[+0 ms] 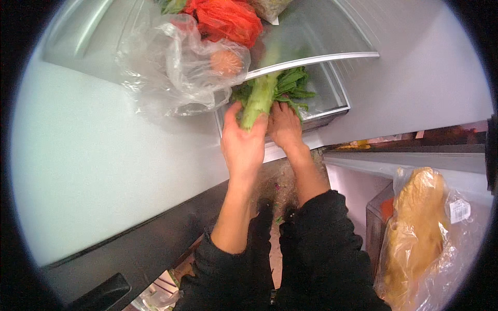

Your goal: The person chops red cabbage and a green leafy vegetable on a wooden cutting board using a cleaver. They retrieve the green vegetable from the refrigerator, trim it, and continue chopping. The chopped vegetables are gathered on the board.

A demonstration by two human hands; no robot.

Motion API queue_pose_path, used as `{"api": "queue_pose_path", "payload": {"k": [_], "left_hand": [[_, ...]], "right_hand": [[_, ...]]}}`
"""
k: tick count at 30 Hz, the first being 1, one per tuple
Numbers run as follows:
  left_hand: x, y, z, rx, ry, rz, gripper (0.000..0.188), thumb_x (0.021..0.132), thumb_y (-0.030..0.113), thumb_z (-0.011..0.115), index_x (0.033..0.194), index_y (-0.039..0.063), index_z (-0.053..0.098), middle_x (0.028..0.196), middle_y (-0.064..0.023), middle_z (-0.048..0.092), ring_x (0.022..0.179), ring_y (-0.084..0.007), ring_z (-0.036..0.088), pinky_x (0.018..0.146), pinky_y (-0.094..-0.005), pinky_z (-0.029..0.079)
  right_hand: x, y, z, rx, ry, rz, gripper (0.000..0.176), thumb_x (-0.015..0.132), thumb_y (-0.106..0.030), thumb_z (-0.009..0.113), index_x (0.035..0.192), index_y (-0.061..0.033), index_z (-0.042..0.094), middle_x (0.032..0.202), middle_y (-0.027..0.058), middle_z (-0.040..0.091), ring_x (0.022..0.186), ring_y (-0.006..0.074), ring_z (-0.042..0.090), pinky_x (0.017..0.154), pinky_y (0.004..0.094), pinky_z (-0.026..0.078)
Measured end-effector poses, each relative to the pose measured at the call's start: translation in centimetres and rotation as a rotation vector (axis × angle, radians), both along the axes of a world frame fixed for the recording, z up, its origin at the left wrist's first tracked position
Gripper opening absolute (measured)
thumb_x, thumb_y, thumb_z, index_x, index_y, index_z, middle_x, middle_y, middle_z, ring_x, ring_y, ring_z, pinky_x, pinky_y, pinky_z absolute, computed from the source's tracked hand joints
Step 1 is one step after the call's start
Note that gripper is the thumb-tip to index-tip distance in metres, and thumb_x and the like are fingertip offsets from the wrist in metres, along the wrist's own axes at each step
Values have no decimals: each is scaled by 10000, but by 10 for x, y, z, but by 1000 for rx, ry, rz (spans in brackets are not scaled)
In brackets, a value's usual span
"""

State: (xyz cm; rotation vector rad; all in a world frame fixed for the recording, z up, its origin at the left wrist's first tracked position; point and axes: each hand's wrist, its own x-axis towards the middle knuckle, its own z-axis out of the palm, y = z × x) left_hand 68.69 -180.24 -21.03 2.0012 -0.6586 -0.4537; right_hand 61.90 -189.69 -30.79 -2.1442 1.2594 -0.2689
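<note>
My left hand grips the cut end of a thick pale-green stem, which looks like celtuce. The stem slants away from me, its far part passing below a glass refrigerator shelf. Dark green leaves spread along the stem's right side, with a few at its left. Close by on the right, my right hand reaches in among the leaves at the front of a lower clear-topped compartment. Its fingertips are partly hidden there, so its hold is unclear.
A clear plastic bag with a round orange item overhangs the shelf's front edge, beside a red bag. On the right, the open door holds a plastic-wrapped yellowish food item. A dark panel with a recessed handle runs at lower left.
</note>
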Motion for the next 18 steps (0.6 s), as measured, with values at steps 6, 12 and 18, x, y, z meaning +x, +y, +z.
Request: {"api": "queue_pose_path", "payload": {"k": [6,12,18], "left_hand": [[-10,60,28,-332,736,-50,481,983,221,660,1377,-16,520,1042,-157,692,766,-200,687,695,-299,549],[-27,125,38,-365,1050,-142,487,1017,316,618,1378,6,514,1108,-180,680,857,-228,708,699,-316,589],[-51,183,51,-310,987,-34,467,978,112,640,1412,3,505,1212,-150,647,939,-235,679,786,-359,588]], "right_hand": [[-1,-17,25,-167,97,18,445,914,-308,639,1307,-108,586,1315,162,584,1204,353,562,996,557,431],[-22,-22,55,-281,19,-178,593,862,-285,732,1400,-155,520,1325,145,541,1204,372,546,976,550,442],[-25,-3,61,-250,-346,-370,618,920,-225,677,1483,-137,435,1329,208,554,1235,418,536,1018,514,439]]}}
